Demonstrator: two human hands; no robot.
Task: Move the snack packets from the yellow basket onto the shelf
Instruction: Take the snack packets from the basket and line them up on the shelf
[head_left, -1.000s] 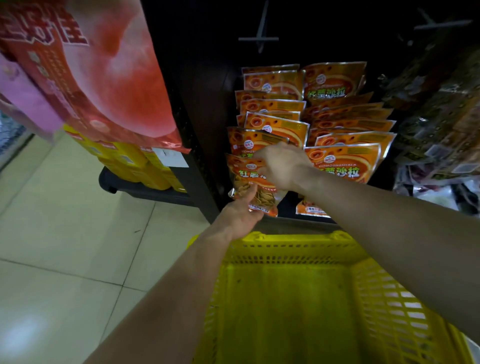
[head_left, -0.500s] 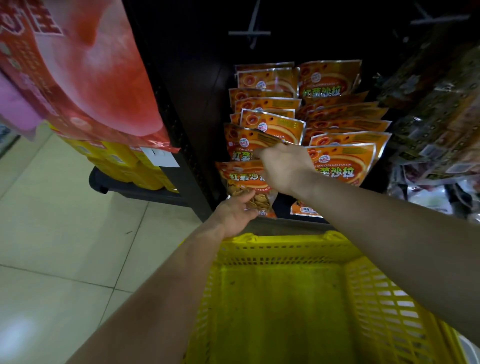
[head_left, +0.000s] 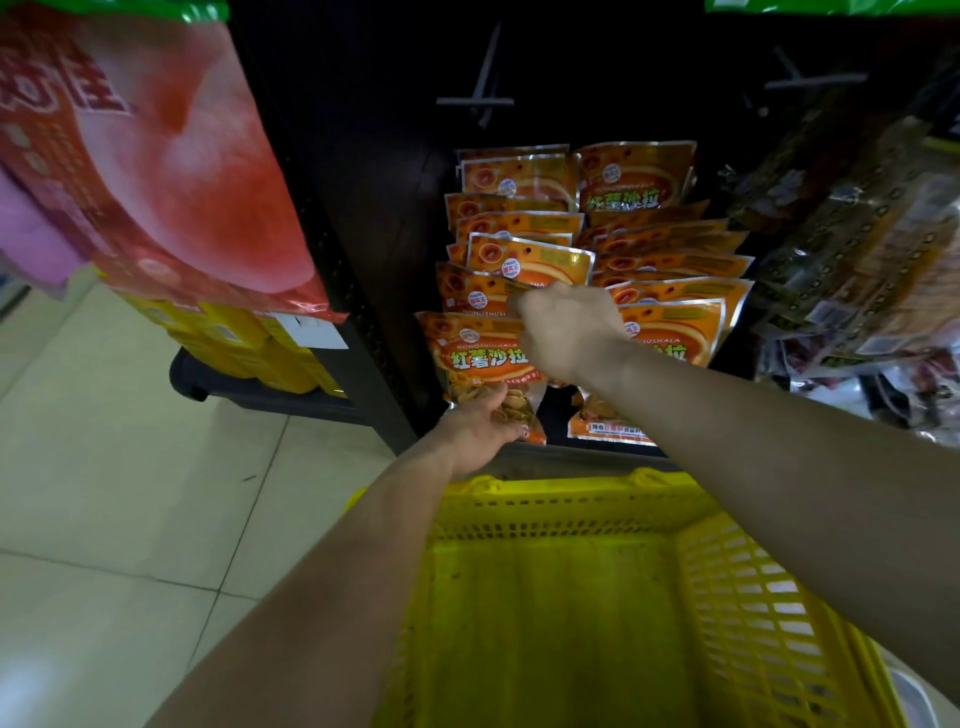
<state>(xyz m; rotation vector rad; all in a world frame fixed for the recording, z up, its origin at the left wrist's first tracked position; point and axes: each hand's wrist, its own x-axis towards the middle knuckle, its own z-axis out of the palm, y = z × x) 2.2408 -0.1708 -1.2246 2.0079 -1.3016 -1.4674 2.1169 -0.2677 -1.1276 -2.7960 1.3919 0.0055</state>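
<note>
snack packet standing upright at shelf front edge, long axis vertical, label facing out | left hand gripping its bottom | right hand pinching its top

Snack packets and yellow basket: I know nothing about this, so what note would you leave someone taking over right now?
Left hand holds the front packet by its bottom edge, at the front of the left row on the shelf.
Right hand is curled at that row's packet tops; what it grips is hidden.
Done: two rows of orange packets stand on the shelf; the yellow basket shows no packets.
Left: seat this packet, let go, check the basket's hidden near end.
</note>
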